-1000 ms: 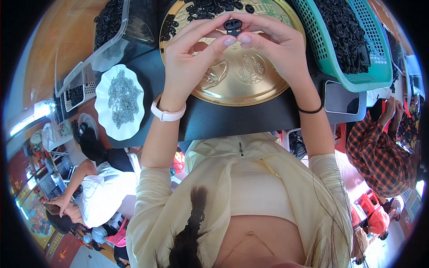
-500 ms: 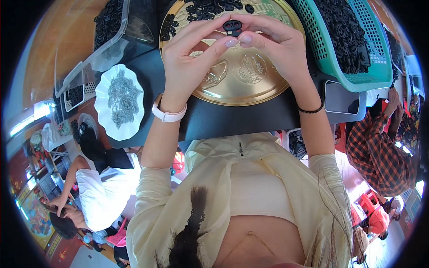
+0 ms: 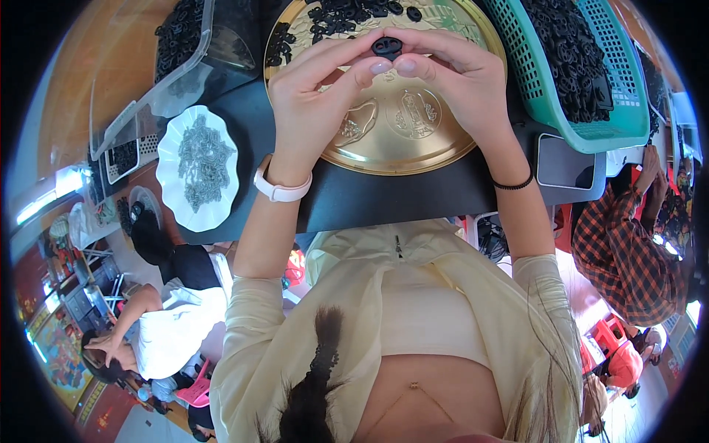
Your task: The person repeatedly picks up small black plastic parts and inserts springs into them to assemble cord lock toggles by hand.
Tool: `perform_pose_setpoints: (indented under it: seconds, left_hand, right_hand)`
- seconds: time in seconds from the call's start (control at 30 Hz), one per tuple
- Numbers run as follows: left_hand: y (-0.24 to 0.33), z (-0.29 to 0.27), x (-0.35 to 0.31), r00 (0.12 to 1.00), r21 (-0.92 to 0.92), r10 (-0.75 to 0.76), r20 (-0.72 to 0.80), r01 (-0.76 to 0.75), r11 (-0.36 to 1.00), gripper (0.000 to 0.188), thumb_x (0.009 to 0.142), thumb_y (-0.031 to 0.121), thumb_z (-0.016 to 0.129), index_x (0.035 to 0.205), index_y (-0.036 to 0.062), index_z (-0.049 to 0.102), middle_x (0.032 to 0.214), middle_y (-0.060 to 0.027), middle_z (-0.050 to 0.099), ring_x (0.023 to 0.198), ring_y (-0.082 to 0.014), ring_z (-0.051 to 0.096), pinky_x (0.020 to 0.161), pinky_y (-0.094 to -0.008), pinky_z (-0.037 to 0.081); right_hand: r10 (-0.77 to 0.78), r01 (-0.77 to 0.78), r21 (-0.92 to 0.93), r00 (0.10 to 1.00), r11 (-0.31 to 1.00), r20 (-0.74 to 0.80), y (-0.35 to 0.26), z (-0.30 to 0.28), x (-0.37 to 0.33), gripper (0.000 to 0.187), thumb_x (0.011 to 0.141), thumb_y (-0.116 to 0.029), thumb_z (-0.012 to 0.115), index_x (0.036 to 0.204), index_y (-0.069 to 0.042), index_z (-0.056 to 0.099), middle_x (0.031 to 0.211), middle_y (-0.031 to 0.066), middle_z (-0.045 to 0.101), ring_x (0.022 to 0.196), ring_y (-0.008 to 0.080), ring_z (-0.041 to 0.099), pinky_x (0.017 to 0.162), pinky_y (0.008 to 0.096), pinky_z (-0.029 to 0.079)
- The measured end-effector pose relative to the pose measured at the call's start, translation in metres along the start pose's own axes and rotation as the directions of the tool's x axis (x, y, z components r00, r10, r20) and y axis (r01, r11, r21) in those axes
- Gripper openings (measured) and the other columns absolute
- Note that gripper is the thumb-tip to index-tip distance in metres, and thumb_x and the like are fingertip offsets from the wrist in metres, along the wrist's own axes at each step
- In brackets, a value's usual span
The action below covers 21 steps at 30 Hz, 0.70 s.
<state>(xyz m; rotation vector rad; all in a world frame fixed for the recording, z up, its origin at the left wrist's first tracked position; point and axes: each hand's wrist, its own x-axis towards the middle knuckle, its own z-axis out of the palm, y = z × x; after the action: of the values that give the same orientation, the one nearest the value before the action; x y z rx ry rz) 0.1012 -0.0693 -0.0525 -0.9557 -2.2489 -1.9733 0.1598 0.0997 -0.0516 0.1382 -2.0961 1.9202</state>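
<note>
A small black two-hole cord lock (image 3: 386, 48) is pinched between both my hands, over the upper part of a round gold tray (image 3: 399, 159). My left hand (image 3: 314, 88) grips its left side with thumb and fingertips. My right hand (image 3: 465, 81) does the same from the right, the two thumbs almost meeting below it. Its lower end is partly hidden by the thumbs. Beyond my fingers, loose black plastic pieces (image 3: 336, 16) lie scattered on the tray. Left of the tray, a white scalloped dish (image 3: 168, 173) holds a heap of small metal springs (image 3: 203, 166).
A green basket (image 3: 609, 136) full of black parts stands right of the tray. A phone-like dark slab (image 3: 565, 162) lies below it. At upper left is a clear plastic bin (image 3: 159, 96) with black pieces. People sit on both sides, one in a checked shirt (image 3: 628, 251).
The cord lock looks shorter now, its lower part drawn up between my thumbs, and it has tilted slightly. My hands hardly moved. The person at left has shifted an arm.
</note>
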Motion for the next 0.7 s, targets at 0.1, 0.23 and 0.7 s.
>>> perform_pose_setpoints:
  seconds: [0.1,0.23,0.7]
  left_hand:
    - [0.001,0.001,-0.001,1.0,-0.02,-0.015,-0.025,0.015,1.0,0.025,0.074,0.003,0.07,0.099,0.0037,0.069,0.088,-0.0075,0.067,0.073,-0.0109,0.061,0.064,-0.0204,0.048]
    - [0.002,0.004,-0.002,0.998,0.065,0.042,-0.048,-0.039,0.997,0.023,0.075,0.003,0.07,0.098,0.0033,0.069,0.087,-0.0077,0.067,0.072,-0.0105,0.061,0.062,-0.0203,0.048]
    - [0.009,0.004,0.002,0.989,-0.301,-0.141,0.047,0.148,0.942,0.032,0.084,0.007,0.063,0.115,0.0033,0.059,0.103,-0.0055,0.062,0.085,-0.0092,0.062,0.063,-0.0199,0.054]
  right_hand:
    - [-0.012,0.012,0.001,1.0,1.0,-0.024,0.001,0.003,-0.001,0.029,0.08,-0.005,0.066,0.109,-0.004,0.064,0.096,0.0034,0.062,0.086,0.0089,0.058,0.074,0.0193,0.048]
    - [-0.077,0.076,-0.02,0.992,0.997,-0.1,0.003,0.008,-0.003,0.025,0.079,-0.009,0.068,0.104,-0.005,0.067,0.092,0.0061,0.066,0.081,0.0089,0.06,0.073,0.0201,0.048]
    - [-0.191,0.189,-0.024,0.974,0.982,-0.12,0.004,0.009,0.0,0.029,0.081,-0.007,0.065,0.111,-0.007,0.064,0.094,0.004,0.062,0.083,0.0088,0.059,0.069,0.0216,0.051]
